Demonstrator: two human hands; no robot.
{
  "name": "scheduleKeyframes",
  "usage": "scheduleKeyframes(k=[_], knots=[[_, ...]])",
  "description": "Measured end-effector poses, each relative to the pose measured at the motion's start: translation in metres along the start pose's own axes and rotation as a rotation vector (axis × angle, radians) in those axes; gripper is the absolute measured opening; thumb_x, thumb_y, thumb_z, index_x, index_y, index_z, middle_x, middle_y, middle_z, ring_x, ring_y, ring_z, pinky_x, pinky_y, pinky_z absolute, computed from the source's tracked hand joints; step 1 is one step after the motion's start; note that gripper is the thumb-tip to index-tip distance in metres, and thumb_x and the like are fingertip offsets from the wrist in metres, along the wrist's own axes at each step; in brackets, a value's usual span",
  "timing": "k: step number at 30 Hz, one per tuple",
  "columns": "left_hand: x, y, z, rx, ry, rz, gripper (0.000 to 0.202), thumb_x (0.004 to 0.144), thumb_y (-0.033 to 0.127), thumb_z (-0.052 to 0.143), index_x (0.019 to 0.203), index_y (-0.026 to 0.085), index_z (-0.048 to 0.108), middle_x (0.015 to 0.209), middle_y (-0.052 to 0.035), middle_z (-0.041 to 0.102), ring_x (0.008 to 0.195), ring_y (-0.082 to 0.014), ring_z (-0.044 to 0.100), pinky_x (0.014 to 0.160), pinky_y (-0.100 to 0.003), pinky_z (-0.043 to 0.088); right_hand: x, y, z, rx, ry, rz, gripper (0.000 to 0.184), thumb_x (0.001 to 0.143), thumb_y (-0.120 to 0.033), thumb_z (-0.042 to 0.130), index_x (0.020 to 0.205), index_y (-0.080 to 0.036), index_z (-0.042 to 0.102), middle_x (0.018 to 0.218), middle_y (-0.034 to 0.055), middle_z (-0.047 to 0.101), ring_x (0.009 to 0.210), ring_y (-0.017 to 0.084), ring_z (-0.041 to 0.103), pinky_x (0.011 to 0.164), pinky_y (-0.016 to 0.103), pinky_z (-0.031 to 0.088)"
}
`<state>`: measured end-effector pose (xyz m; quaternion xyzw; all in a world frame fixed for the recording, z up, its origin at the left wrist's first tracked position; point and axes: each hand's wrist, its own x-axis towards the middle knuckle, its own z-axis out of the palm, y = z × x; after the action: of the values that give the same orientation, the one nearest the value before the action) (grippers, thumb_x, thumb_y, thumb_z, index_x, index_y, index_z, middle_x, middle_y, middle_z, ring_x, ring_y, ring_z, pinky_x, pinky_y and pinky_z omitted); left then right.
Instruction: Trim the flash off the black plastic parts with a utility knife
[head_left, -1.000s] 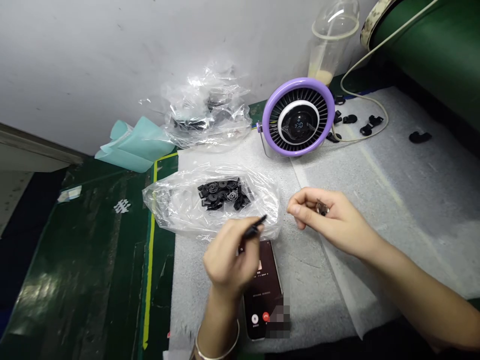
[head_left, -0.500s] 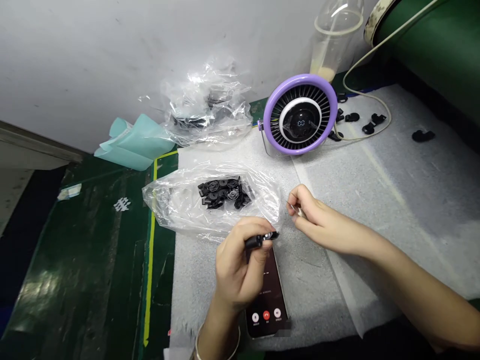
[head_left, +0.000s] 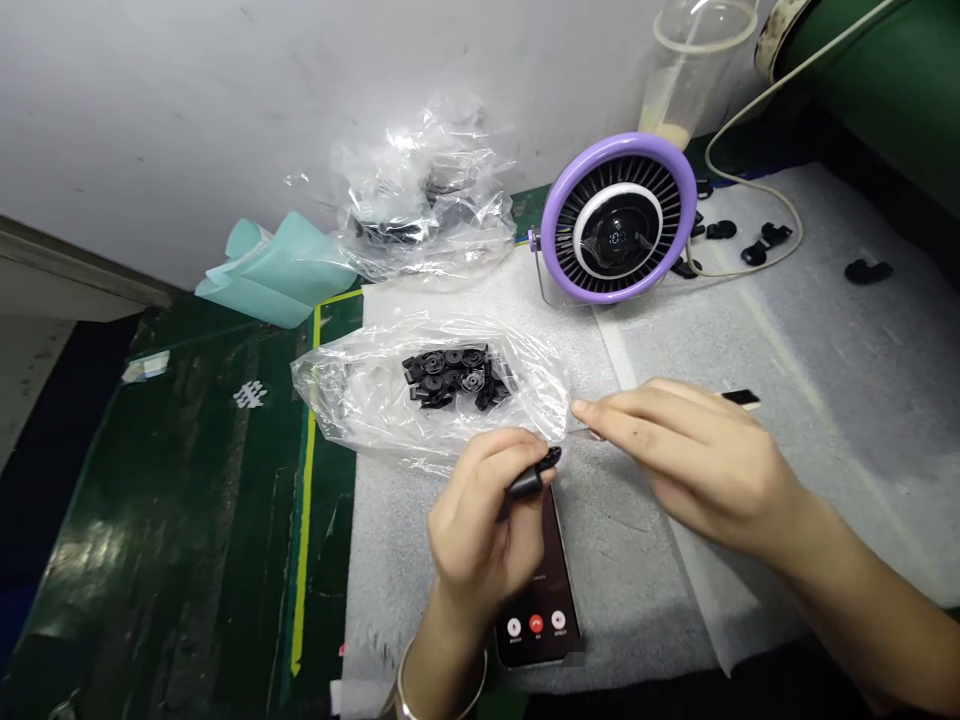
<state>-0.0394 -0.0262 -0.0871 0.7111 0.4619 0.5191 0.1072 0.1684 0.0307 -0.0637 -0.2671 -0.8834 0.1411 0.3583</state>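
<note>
My left hand (head_left: 484, 520) is closed around a small black plastic part (head_left: 529, 481), whose hooked end sticks out past the thumb and fingertips toward the right. My right hand (head_left: 697, 465) pinches a slim tool (head_left: 594, 434) with a thin metal tip pointing left, close to the black part but apart from it. A black and white end seen behind the right hand seems to belong to this tool; its exact kind is unclear. Beyond the hands, a clear plastic bag (head_left: 345, 400) lies flat with several black plastic parts (head_left: 457, 377) on or in it.
A phone (head_left: 540, 640) lies under my left hand. Farther back stand a purple fan (head_left: 551, 225), a clear cup (head_left: 667, 90) and a crumpled plastic bag (head_left: 450, 240). Loose black parts (head_left: 868, 271) and a cable (head_left: 801, 225) lie at right, light-blue sheeting (head_left: 277, 270) at left.
My right hand has turned palm down, fingers stretched forward along the tool, its tip now nearer the black part. My left hand has tilted the part slightly. The view has shifted a little.
</note>
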Motion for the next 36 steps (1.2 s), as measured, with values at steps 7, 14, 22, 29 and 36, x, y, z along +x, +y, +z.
scheduleKeyframes(k=[7, 14, 22, 29, 36], knots=[[0.001, 0.001, 0.001, 0.056, -0.016, 0.020, 0.023, 0.092, -0.001, 0.063, 0.108, 0.015, 0.068, 0.098, -0.0054, 0.072, 0.090, -0.0159, 0.071, 0.078, -0.028, 0.062, 0.003, -0.007, 0.000, -0.111, -0.043, -0.044, 0.032, 0.102, 0.000, 0.045, 0.124, -0.005, 0.068, 0.096, 0.0109, 0.078, 0.078, 0.020, 0.064, 0.065, 0.035, 0.048], [0.001, 0.001, 0.001, 0.058, -0.022, 0.024, 0.023, 0.090, -0.006, 0.063, 0.105, 0.011, 0.068, 0.097, -0.0066, 0.071, 0.091, -0.0148, 0.070, 0.081, -0.026, 0.061, 0.002, -0.007, -0.001, -0.132, -0.049, -0.063, 0.028, 0.103, 0.000, 0.048, 0.122, -0.004, 0.069, 0.095, 0.0110, 0.078, 0.077, 0.020, 0.060, 0.065, 0.036, 0.044], [0.004, 0.001, 0.001, 0.045, -0.035, 0.039, 0.021, 0.090, -0.009, 0.062, 0.102, 0.007, 0.067, 0.097, -0.0065, 0.069, 0.093, -0.0116, 0.068, 0.087, -0.021, 0.059, 0.003, -0.006, 0.003, -0.170, -0.034, -0.081, 0.026, 0.102, 0.000, 0.051, 0.122, -0.002, 0.068, 0.096, 0.0123, 0.079, 0.078, 0.021, 0.059, 0.066, 0.037, 0.042], [0.001, 0.003, 0.000, -0.015, -0.050, 0.037, 0.023, 0.090, -0.008, 0.062, 0.105, 0.008, 0.068, 0.098, -0.0059, 0.070, 0.094, -0.0113, 0.068, 0.087, -0.020, 0.059, 0.002, 0.002, 0.009, -0.216, -0.033, -0.058, 0.030, 0.101, 0.002, 0.048, 0.119, -0.003, 0.072, 0.093, 0.0120, 0.078, 0.076, 0.022, 0.057, 0.064, 0.037, 0.043], [0.000, 0.004, 0.001, -0.054, -0.070, 0.031, 0.024, 0.093, -0.006, 0.061, 0.108, 0.011, 0.068, 0.098, -0.0056, 0.070, 0.093, -0.0125, 0.069, 0.083, -0.022, 0.062, 0.004, 0.001, 0.005, 0.350, -0.012, 0.192, 0.028, 0.098, 0.000, 0.054, 0.121, 0.000, 0.070, 0.096, 0.0106, 0.072, 0.090, 0.016, 0.066, 0.079, 0.027, 0.055]])
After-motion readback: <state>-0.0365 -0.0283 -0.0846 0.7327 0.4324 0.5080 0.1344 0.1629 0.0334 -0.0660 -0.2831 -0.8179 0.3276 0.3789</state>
